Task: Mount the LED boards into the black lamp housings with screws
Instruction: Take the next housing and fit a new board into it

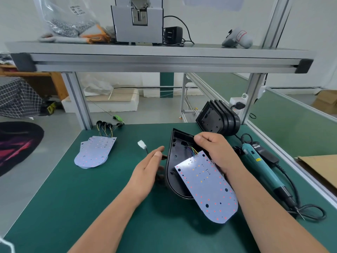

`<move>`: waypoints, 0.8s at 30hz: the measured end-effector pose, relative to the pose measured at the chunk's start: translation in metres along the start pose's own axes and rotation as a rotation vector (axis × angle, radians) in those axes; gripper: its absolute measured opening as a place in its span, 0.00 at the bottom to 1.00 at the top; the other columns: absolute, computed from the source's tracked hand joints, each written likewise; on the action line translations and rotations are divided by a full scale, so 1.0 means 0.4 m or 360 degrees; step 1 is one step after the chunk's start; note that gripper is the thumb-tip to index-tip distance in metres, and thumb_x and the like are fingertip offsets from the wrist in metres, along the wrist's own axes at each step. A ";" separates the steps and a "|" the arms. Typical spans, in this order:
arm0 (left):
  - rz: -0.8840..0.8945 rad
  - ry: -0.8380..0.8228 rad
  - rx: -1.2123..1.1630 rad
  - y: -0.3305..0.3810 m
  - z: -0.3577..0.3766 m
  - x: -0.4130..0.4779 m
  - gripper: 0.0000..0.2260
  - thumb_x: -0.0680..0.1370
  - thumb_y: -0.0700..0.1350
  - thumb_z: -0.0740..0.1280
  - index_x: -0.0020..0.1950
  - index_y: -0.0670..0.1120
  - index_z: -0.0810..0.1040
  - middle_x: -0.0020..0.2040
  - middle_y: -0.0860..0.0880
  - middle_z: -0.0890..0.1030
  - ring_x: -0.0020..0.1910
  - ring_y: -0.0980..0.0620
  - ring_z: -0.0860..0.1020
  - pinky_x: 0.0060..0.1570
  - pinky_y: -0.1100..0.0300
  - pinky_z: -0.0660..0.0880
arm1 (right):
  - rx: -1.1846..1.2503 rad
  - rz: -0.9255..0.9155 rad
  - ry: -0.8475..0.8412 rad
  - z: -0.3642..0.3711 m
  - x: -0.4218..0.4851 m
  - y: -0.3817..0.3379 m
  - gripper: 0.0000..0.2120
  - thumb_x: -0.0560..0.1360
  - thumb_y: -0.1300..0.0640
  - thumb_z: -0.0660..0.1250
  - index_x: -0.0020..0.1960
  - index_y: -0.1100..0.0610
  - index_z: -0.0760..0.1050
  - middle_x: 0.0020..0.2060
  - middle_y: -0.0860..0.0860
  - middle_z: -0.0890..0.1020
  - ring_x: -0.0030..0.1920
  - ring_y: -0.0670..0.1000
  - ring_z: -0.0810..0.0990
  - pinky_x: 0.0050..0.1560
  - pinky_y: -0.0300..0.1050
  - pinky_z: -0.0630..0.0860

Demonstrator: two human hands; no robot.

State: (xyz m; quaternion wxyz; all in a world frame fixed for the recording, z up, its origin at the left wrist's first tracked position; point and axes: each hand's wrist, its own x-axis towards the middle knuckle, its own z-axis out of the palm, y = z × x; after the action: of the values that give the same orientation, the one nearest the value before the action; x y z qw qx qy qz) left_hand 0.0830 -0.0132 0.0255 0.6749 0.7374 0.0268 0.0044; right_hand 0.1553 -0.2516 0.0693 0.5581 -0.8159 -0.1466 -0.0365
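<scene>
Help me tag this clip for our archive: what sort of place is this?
Most likely a small lamp assembly workshop. On the green bench lie a stack of LED boards, a row of black housings at the back, and a corded electric screwdriver.

I am at an assembly bench in a small factory workshop. The worktop is covered with a green mat [91, 198] and framed in aluminium posts [78, 99] that carry a metal shelf [164, 60]. On the shelf stand a grey machine [138, 21] and a clear bag of small metal parts [67, 19]. A corded electric screwdriver [259, 161] lies on the mat. Parts wait in batches: a pile of LED boards [94, 152] and a stack of black lamp housings [218, 117]. A second green bench [291, 115] runs off to my right, with cardboard boxes [326, 101] on the floor beyond.
</scene>
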 end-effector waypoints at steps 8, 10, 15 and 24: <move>0.0102 0.0180 0.0609 -0.023 -0.014 0.003 0.22 0.79 0.71 0.47 0.63 0.68 0.75 0.49 0.60 0.84 0.42 0.59 0.79 0.49 0.54 0.77 | -0.0027 -0.0011 0.0040 0.004 -0.007 -0.010 0.18 0.84 0.50 0.68 0.43 0.64 0.74 0.33 0.48 0.70 0.35 0.47 0.67 0.41 0.47 0.66; 0.0084 0.0168 0.0535 -0.022 -0.008 0.006 0.13 0.83 0.67 0.52 0.59 0.66 0.72 0.49 0.56 0.84 0.37 0.56 0.79 0.44 0.52 0.77 | -0.0064 -0.0019 0.0032 0.005 -0.007 -0.010 0.20 0.84 0.50 0.68 0.44 0.67 0.73 0.34 0.51 0.69 0.36 0.48 0.66 0.42 0.47 0.65; 0.0220 0.0567 0.0673 -0.010 -0.026 0.012 0.21 0.79 0.63 0.61 0.71 0.66 0.66 0.59 0.64 0.71 0.48 0.62 0.77 0.45 0.59 0.72 | -0.0124 -0.0041 0.0015 0.007 -0.001 -0.005 0.20 0.84 0.50 0.68 0.44 0.67 0.73 0.35 0.52 0.67 0.37 0.49 0.65 0.43 0.49 0.64; 0.0521 0.0097 0.0426 -0.010 -0.006 -0.024 0.26 0.84 0.71 0.54 0.59 0.56 0.84 0.55 0.59 0.86 0.58 0.58 0.82 0.59 0.49 0.78 | -0.0277 -0.0166 -0.0094 0.024 -0.002 0.001 0.20 0.85 0.50 0.67 0.35 0.50 0.69 0.31 0.45 0.65 0.34 0.46 0.64 0.38 0.46 0.64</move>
State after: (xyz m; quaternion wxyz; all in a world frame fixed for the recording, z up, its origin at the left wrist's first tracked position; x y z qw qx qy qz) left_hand 0.0731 -0.0108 0.0220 0.5602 0.8144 -0.0727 0.1327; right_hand 0.1537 -0.2429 0.0652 0.4778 -0.8533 -0.2015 -0.0541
